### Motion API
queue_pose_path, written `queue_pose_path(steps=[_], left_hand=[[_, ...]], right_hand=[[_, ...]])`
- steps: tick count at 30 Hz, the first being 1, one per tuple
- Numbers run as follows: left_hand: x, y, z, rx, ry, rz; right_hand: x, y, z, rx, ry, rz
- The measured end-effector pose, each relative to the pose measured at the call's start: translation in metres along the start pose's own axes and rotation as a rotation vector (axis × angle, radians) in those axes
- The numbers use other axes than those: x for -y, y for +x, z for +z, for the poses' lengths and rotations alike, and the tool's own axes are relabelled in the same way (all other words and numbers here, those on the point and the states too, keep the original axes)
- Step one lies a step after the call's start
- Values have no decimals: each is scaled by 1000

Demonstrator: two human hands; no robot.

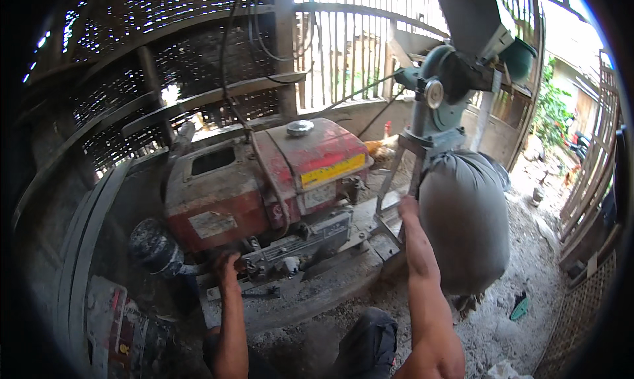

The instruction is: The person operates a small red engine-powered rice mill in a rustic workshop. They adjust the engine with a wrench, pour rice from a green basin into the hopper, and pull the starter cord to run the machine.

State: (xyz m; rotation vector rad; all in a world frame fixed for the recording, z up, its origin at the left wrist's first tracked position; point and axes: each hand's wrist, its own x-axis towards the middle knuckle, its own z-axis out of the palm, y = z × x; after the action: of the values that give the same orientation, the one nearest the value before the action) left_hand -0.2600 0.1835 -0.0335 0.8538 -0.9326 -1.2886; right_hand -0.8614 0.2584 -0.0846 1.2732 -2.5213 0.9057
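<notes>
Red engine (231,197) near bulging grey sack (465,227)

Left hand (228,263) at engine (244,181), right hand (408,207) at frame (415,170)

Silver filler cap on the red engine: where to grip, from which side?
Grip the rim of the silver filler cap, probably best from straight above with fingers spread around it. It is round, sits raised on top of the red engine, and its top faces up uncovered.
</notes>
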Motion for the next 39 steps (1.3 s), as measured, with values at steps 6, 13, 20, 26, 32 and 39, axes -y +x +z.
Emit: queue_pose_path(steps=[6,13,20,26,32,39], left_hand=[[-7,-5,8,-22,5,-98],[-14,-8,9,54,38,-64],[-19,-14,15,62,28,-16],[-16,-12,15,59,7,-38],[-18,-14,14,51,47,-51],[-15,-12,13,50,76,-78]], right_hand=[[35,-63,-3,-131,225,20],[157,-273,-117,242,1440,408],[233,-323,-131,562,1223,264],[283,-336,-108,317,409,-303],[331,-332,-79,413,865,-160],[351,-341,-58,453,1072,24]])
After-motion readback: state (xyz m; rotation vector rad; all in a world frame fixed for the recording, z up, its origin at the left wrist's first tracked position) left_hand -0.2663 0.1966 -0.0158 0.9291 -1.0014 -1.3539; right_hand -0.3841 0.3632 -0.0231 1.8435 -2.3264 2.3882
